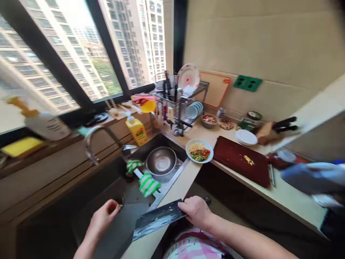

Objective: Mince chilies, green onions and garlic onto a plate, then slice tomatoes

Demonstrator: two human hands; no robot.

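Note:
My right hand (196,213) grips a cleaver (159,218) by its handle end, the broad dark blade pointing left over the sink's front edge, with pale wet streaks on it. Over the sink (88,201), my left hand (104,216) is closed in a pinch; something small shows at its fingertips, too unclear to name. Beyond the hands, green-and-white striped cloths (149,184) hang by the divider, and a metal pan (161,160) sits in the far basin. A dark red cutting board (237,165) on the right counter carries a little chopped pale food (249,160).
A curved faucet (90,144) rises at the sink's back left. A bowl of chopped ingredients (199,151) stands at the counter corner. Behind are a yellow bottle (137,131), a dish rack (206,93), a bowl of meat (209,121) and a knife block (266,132).

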